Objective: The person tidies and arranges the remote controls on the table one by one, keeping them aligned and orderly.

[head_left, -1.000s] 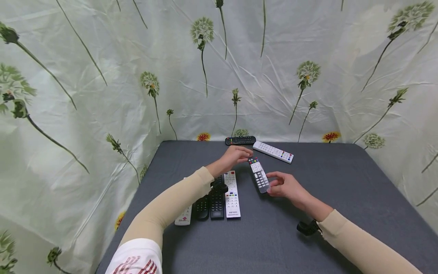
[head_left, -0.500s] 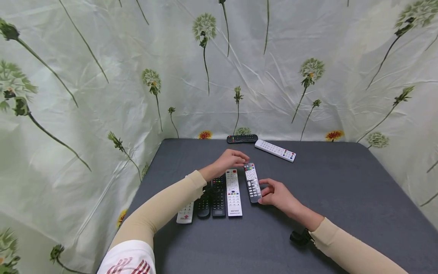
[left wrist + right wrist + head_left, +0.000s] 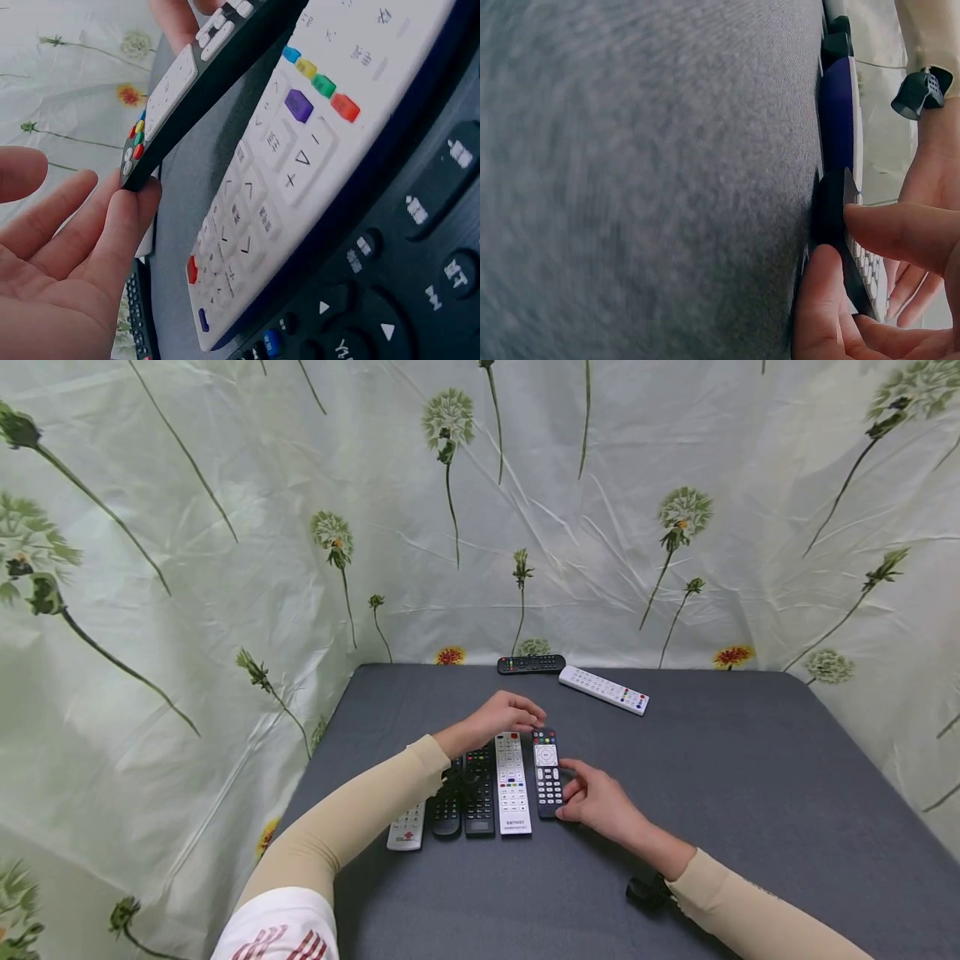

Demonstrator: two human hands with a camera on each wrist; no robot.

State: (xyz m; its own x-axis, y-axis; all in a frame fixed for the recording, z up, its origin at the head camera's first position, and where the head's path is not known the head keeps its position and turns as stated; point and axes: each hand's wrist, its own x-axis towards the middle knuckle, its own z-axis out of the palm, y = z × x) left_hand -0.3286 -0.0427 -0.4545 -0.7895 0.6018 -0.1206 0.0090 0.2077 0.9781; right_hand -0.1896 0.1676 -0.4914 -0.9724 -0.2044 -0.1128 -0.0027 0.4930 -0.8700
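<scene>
A slim black remote control with white and coloured buttons lies on the dark tabletop, right of a white remote control. My right hand grips the near right end of the black remote between thumb and fingers, as the right wrist view shows. At its far end my left hand touches it with extended fingertips, palm turned toward me. The two remotes stand roughly parallel, with a narrow gap between them.
Left of the white remote lie two black remotes and another white remote, partly under my left arm. Farther back, a black remote and a tilted white remote lie near the table's far edge. A flowered sheet hangs behind.
Both hands have brought the slim black remote left and nearer to me. From slanting, it has turned to line up with the row. The other remotes keep their places.
</scene>
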